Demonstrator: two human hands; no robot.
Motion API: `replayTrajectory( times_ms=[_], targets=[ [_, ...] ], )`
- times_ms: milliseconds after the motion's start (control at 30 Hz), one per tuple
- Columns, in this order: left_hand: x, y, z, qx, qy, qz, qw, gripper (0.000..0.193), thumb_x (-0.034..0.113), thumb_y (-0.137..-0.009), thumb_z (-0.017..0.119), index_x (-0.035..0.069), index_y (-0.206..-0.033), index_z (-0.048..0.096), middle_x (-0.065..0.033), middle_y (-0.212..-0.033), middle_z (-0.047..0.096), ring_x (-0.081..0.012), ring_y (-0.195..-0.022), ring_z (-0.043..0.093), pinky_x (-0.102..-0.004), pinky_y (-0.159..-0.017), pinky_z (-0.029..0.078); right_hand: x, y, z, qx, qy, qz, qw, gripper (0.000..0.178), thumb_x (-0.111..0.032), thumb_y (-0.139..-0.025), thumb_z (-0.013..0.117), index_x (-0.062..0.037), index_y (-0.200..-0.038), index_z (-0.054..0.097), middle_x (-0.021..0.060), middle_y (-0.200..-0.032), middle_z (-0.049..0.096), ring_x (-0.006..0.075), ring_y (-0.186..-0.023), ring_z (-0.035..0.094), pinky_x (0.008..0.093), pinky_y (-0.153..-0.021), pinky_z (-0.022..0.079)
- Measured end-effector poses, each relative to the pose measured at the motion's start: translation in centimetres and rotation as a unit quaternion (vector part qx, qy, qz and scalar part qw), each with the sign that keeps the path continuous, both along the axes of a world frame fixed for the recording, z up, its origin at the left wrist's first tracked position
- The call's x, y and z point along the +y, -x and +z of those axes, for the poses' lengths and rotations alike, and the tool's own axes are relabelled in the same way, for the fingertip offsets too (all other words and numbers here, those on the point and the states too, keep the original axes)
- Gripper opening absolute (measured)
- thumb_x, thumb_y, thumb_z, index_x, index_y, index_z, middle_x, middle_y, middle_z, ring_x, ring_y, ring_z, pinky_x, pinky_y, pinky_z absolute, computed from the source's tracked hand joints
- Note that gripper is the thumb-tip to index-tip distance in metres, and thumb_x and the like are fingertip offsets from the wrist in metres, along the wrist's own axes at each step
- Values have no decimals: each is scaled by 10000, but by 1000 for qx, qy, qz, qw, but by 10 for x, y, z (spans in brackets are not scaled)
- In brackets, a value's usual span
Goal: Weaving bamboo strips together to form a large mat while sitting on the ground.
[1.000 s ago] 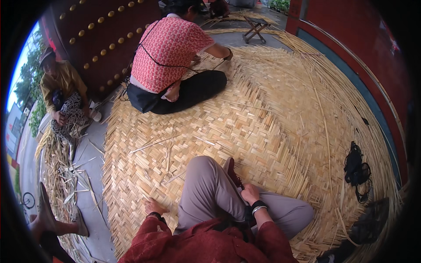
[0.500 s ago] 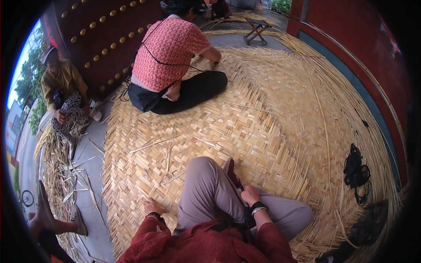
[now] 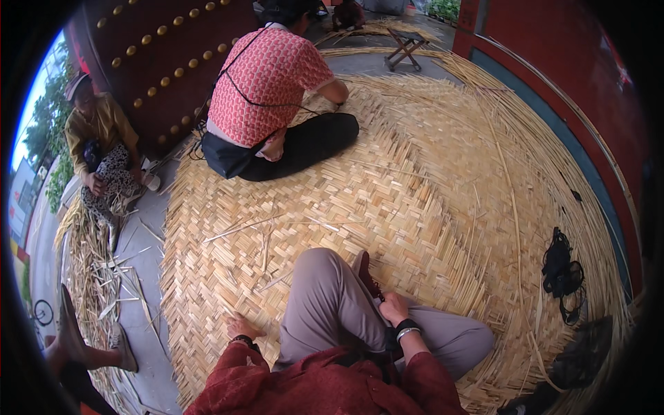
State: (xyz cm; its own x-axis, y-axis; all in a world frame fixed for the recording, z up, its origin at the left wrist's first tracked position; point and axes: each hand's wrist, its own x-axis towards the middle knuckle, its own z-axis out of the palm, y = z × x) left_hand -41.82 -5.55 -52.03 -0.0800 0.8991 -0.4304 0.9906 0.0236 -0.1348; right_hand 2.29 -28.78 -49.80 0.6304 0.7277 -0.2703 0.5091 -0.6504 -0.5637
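A large woven straw-coloured mat (image 3: 332,214) spreads beneath me, and I sit on it with one knee raised. My left hand (image 3: 244,328) rests on its left part, fingers stretched out over the weave and holding nothing. By the ankle of my folded leg, my right hand (image 3: 394,308) has its fingers curled, next to a dark red shoe (image 3: 368,274). What those fingers grip, if anything, is hidden. Several loose strips (image 3: 265,250) lie on the weave ahead of my left hand.
A co-worker in a red patterned shirt (image 3: 266,86) sits on the mat ahead. Another person (image 3: 104,138) sits at the far left, above a heap of strips (image 3: 90,277). Long strips line the red wall (image 3: 553,76). A folding stool (image 3: 403,50) stands behind; black cords (image 3: 561,270) lie right.
Ahead of me, the co-worker's arm and upper body have shifted very slightly. Both my hands stay where they were.
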Motion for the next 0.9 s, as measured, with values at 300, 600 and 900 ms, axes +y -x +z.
replayTrajectory(
  times_ms=[300, 600, 900],
  targets=[
    [-2, -2, 2, 1, -14, -3, 1000, 1321, 530, -475, 1006, 76, -1500, 307, -283, -1478, 441, -401, -1258, 602, -442, -1010, 543, -1, -1, 0, -8, -7, 7, 1000, 304, -95, -748, 546, -7, -965, 739, 301, -973, 701, 490, -996, 667, 546, -866, 518],
    [-3, -3, 5, 7, -22, -8, 1000, 1311, 537, -475, 1002, 55, -1490, 326, -265, -1468, 455, -385, -1269, 595, -424, -1009, 541, -1, -1, -5, 1, -11, 4, 1000, 314, -89, -754, 539, -24, -984, 742, 299, -989, 699, 488, -1002, 662, 545, -870, 516],
    [-3, -6, 10, 17, -9, -2, 1000, 1415, 554, -483, 993, 55, -1576, 246, -305, -1559, 362, -384, -1296, 584, -417, -1029, 528, 0, -1, -1, -1, -11, 8, 1000, 305, -96, -754, 537, -13, -969, 737, 299, -979, 700, 491, -992, 661, 554, -859, 513]
  ],
)
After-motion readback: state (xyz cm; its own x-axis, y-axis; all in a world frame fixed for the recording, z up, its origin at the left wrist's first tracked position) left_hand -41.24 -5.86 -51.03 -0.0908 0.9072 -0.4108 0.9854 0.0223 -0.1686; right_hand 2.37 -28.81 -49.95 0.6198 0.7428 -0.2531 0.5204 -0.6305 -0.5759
